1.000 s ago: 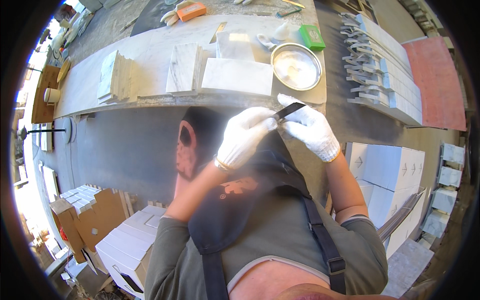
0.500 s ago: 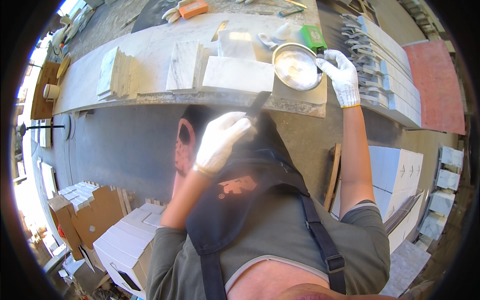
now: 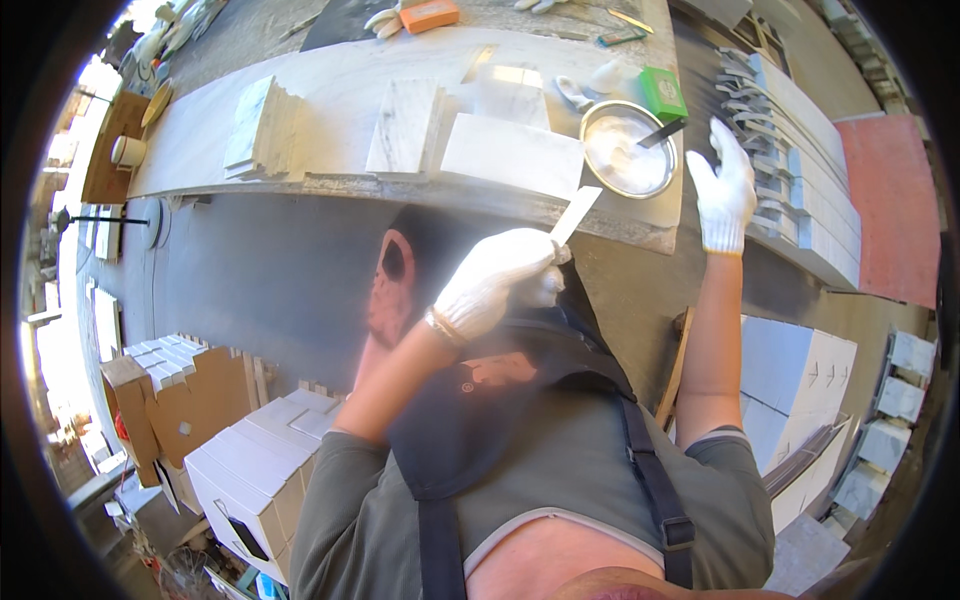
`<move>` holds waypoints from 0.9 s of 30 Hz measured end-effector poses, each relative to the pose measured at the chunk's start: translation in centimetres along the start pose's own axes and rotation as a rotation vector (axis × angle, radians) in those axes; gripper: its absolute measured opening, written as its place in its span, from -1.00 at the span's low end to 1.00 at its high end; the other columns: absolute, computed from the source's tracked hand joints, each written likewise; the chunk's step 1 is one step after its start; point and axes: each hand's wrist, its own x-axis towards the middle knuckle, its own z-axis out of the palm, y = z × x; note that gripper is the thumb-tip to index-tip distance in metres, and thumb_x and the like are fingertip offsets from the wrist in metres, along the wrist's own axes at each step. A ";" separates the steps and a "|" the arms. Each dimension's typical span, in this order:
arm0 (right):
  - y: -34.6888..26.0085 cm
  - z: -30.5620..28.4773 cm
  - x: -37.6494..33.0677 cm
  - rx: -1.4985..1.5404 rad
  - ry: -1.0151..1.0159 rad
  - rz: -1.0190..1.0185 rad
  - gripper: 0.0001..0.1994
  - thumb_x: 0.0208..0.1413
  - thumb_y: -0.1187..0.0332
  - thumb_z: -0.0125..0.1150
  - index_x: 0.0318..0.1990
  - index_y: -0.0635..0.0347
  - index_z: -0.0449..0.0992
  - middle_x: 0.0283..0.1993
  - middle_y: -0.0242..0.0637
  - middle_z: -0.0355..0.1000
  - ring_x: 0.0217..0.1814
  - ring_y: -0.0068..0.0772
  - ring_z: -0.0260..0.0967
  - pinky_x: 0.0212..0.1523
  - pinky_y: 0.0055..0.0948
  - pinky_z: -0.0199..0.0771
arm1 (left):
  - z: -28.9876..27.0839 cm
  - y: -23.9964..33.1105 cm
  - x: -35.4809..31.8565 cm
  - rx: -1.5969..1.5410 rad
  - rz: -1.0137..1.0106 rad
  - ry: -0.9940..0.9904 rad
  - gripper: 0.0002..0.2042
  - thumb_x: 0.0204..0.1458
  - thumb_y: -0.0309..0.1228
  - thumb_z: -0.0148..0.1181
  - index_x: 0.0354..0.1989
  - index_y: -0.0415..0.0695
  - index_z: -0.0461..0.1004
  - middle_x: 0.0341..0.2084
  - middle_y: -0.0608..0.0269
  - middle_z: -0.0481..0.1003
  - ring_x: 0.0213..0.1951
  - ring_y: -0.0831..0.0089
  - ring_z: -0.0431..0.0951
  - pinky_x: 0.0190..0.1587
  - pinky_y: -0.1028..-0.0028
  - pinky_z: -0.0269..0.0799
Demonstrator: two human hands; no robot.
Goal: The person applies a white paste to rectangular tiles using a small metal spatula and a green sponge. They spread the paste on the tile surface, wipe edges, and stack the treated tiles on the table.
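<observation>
My gloved left hand [image 3: 490, 285] is closed around one end of a thin flat strip [image 3: 577, 215], in front of the bench edge. The strip looks pale and points up and to the right. My gloved right hand [image 3: 724, 195] is empty, its thumb and fingers apart, just right of a round metal bowl [image 3: 588, 172]. White paste [image 3: 618, 150] lies in the bowl. A dark flat-handled tool [image 3: 662, 134] rests in it, leaning over the right rim. Left of the bowl, a white marble tile [image 3: 510, 155] lies on the bench, near the strip's tip.
Stacked marble tiles [image 3: 255, 125] and another stack [image 3: 405, 125] stand on the bench [image 3: 330, 70]. Behind the bowl are a green box [image 3: 663, 93] and a white brush-like item [image 3: 573, 93]. Long pale slabs [image 3: 800, 150] stand at right; cartons [image 3: 260, 460] are at lower left.
My right hand has let go of the dark tool and moved right, away from the bowl. My left hand has shifted right with the strip, which looked dark before and pale now.
</observation>
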 end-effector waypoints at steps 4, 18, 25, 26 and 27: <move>-3.6 -1.9 -7.0 0.792 -0.227 0.184 -0.69 0.26 0.50 0.32 0.15 0.27 0.61 0.11 -0.28 0.61 0.18 -0.47 0.50 0.26 -0.45 0.45 | 0.8 -0.2 0.9 -0.218 -0.036 -0.137 -0.78 0.34 -0.36 0.21 -0.03 -0.28 0.57 -0.38 0.31 0.55 -0.37 0.53 0.52 -0.23 0.48 0.54; -7.5 -0.3 -9.9 1.387 -0.520 0.303 -0.75 0.35 0.24 0.26 -0.02 0.24 0.56 -0.02 -0.08 0.63 0.01 -0.20 0.59 0.07 -0.25 0.55 | 0.7 2.9 0.9 1.217 0.793 0.250 -0.54 0.02 -0.21 0.45 0.08 -0.14 0.59 0.01 0.02 0.61 0.00 0.08 0.61 0.10 0.24 0.50; -5.2 -1.3 -11.0 1.355 -0.461 0.353 -0.78 0.38 0.23 0.22 -0.05 0.20 0.54 -0.26 -0.16 0.61 -0.24 -0.25 0.57 -0.15 -0.29 0.54 | -2.1 6.5 6.4 1.964 0.979 0.283 -0.33 -0.21 -0.38 0.44 0.22 -0.10 0.49 0.20 0.02 0.47 0.25 -0.15 0.41 0.30 -0.01 0.31; -5.0 -1.5 -11.3 1.332 -0.458 0.354 -0.78 0.38 0.23 0.21 -0.05 0.19 0.54 -0.29 -0.17 0.61 -0.27 -0.26 0.56 -0.17 -0.29 0.53 | -2.4 6.8 7.1 1.985 1.105 0.295 -0.39 -0.24 -0.51 0.33 0.16 -0.10 0.53 0.15 0.08 0.50 0.20 -0.07 0.45 0.23 0.06 0.39; -4.8 -1.7 -11.5 1.326 -0.440 0.365 -0.78 0.38 0.23 0.22 -0.04 0.19 0.54 -0.30 -0.18 0.60 -0.28 -0.27 0.55 -0.18 -0.30 0.52 | -2.7 7.2 7.4 1.950 1.162 0.243 -0.42 -0.23 -0.53 0.31 0.13 -0.10 0.54 0.15 0.09 0.51 0.18 -0.04 0.46 0.21 0.08 0.40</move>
